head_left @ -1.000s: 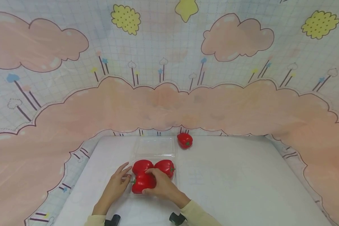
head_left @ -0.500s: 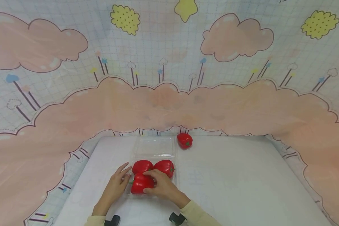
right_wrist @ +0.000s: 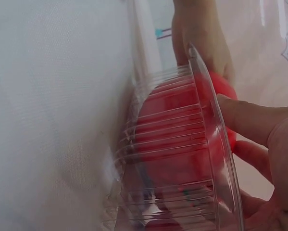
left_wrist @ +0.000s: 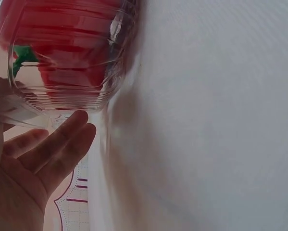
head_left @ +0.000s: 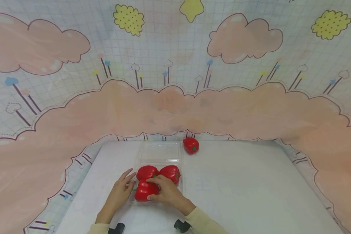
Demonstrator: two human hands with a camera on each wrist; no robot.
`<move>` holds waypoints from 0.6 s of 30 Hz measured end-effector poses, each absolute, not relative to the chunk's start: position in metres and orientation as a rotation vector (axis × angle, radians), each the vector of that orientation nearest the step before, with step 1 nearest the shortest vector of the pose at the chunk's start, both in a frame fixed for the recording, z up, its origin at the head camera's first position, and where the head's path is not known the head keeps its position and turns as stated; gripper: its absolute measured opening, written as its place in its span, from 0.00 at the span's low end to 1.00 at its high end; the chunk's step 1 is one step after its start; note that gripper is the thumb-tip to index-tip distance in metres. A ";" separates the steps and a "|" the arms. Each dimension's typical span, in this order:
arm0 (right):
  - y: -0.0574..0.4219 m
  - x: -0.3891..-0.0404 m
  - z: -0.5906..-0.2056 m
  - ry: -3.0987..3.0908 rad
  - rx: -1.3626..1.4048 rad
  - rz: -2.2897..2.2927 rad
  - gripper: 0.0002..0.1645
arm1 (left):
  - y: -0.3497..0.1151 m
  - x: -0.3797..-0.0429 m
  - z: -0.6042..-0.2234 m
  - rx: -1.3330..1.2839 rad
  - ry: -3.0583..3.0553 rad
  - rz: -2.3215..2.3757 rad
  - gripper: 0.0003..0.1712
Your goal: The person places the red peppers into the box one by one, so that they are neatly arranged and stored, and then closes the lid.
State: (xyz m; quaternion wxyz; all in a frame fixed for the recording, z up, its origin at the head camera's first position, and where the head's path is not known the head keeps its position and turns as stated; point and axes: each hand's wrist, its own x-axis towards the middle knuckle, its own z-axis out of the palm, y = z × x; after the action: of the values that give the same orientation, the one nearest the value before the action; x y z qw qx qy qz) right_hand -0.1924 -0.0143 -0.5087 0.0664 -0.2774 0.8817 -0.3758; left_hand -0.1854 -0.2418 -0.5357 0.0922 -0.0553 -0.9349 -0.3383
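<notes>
A clear plastic clamshell container (head_left: 181, 191) stands with its lid laid back, holding three red bell peppers. My right hand (head_left: 170, 194) grips the front bell pepper (head_left: 144, 191) between thumb and fingers; its green stem points left. Behind it in the container lie a back-left bell pepper (head_left: 146, 171) and a back-right bell pepper (head_left: 170, 173). My left hand (head_left: 120, 191) is at the container's left side, its fingers extended. In the left wrist view, the fingertips (left_wrist: 81, 117) are right at the ribbed plastic wall. The right wrist view shows the thumb over the container's rim, against the pepper.
Another red bell pepper (head_left: 191, 145) lies at the table's back edge, right of the open lid (head_left: 161, 152). The white table (head_left: 237, 182) extends to the right. A patterned cloth (head_left: 175, 110) with clouds hangs behind. Dark wrist devices (head_left: 182, 225) show below the sleeves.
The front bell pepper has shifted slightly left and toward the container's front under my right hand. My left hand has stayed at the container's left side.
</notes>
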 end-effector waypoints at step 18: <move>-0.026 -0.192 -0.507 2.734 -0.786 -1.020 0.39 | -0.237 -0.183 -0.535 -0.147 -2.772 -0.954 0.26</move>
State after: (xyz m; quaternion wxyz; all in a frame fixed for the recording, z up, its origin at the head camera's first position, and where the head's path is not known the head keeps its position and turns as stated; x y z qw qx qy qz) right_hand -0.1920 -0.0263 -0.5073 0.0600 -0.2597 0.9031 -0.3368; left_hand -0.1827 -0.2372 -0.5353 0.1029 -0.0498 -0.9393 -0.3234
